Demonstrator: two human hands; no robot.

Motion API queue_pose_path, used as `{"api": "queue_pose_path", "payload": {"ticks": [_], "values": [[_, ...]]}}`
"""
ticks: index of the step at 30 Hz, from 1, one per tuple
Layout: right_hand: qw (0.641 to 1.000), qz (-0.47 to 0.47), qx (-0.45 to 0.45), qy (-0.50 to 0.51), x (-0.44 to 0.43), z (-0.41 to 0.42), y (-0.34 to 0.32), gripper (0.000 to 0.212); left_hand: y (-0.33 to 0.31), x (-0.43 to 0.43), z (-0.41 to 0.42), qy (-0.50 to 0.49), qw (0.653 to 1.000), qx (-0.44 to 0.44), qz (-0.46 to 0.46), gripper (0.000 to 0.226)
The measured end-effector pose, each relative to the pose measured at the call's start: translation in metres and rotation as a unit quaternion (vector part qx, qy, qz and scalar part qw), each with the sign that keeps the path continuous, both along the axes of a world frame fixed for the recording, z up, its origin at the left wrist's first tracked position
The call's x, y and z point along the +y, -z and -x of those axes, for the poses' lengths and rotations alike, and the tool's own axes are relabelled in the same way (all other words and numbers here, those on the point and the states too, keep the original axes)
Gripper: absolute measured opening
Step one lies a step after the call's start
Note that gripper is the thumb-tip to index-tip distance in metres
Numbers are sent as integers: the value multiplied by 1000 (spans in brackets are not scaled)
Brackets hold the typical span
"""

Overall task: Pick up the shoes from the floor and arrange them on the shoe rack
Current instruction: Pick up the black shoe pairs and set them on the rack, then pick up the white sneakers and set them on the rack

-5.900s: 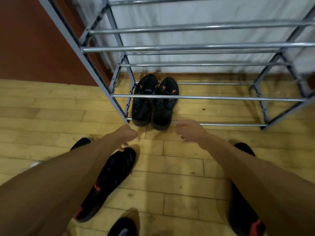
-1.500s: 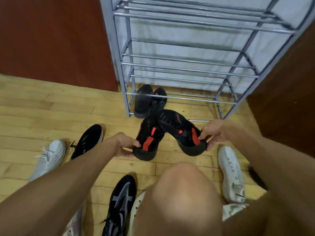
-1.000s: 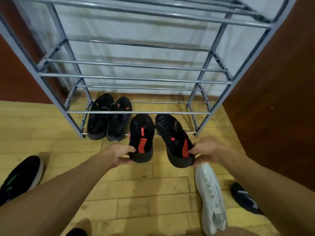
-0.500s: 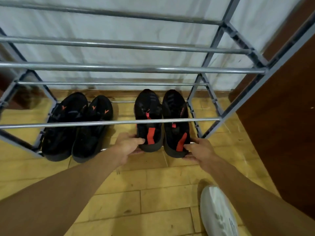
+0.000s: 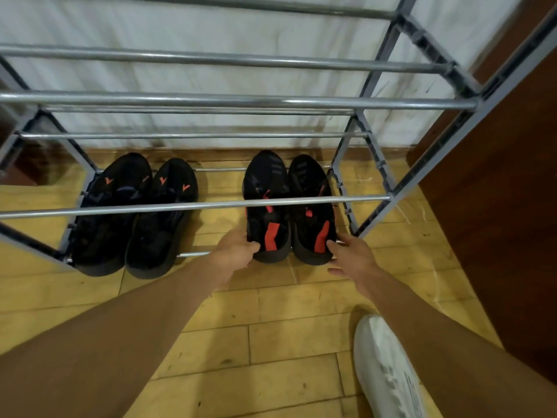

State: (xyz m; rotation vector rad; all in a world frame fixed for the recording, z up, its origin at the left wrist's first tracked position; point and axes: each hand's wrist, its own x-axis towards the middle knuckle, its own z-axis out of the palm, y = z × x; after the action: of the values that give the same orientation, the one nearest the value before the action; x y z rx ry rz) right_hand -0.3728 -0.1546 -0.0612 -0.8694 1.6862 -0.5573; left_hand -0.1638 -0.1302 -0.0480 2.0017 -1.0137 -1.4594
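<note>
The grey metal shoe rack (image 5: 229,101) stands against a white-covered wall. Its bottom tier holds two pairs, toes pointing to the back. At the left sits a black pair with small orange marks (image 5: 132,212). At the right sits a black pair with red heel stripes (image 5: 289,212). My left hand (image 5: 236,253) pinches the heel of the left red-striped shoe. My right hand (image 5: 352,259) is at the heel of the right one, thumb tip touching it and fingers spread. A white shoe (image 5: 385,372) lies on the floor at the bottom right, partly hidden by my right forearm.
A low front bar (image 5: 180,206) crosses above the bottom-tier shoes, with higher tiers overhead. A dark brown panel (image 5: 497,236) stands close on the right of the rack. Wooden floor (image 5: 271,327) stretches in front.
The red-striped pair has gone from in front of the rack onto the bottom tier and been pushed a little further in. My right hand's fingers have loosened from the heel.
</note>
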Motion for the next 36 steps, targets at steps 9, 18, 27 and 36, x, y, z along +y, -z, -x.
{"api": "queue_pose_path", "payload": {"ticks": [9, 18, 27, 36], "values": [[955, -7, 201, -219, 75, 48, -68, 48, -104, 53, -1, 302, 940, -144, -64, 31], [969, 45, 181, -163, 196, 104, -161, 68, -244, 164, 59, 376, 913, -130, 93, 11], [987, -60, 142, -35, 326, 127, -120, 67, -260, 234, 90, 448, 864, -199, 116, 36], [983, -64, 172, -29, 320, 136, -83, 74, -233, 212, 89, 537, 811, -223, 65, 33]]}}
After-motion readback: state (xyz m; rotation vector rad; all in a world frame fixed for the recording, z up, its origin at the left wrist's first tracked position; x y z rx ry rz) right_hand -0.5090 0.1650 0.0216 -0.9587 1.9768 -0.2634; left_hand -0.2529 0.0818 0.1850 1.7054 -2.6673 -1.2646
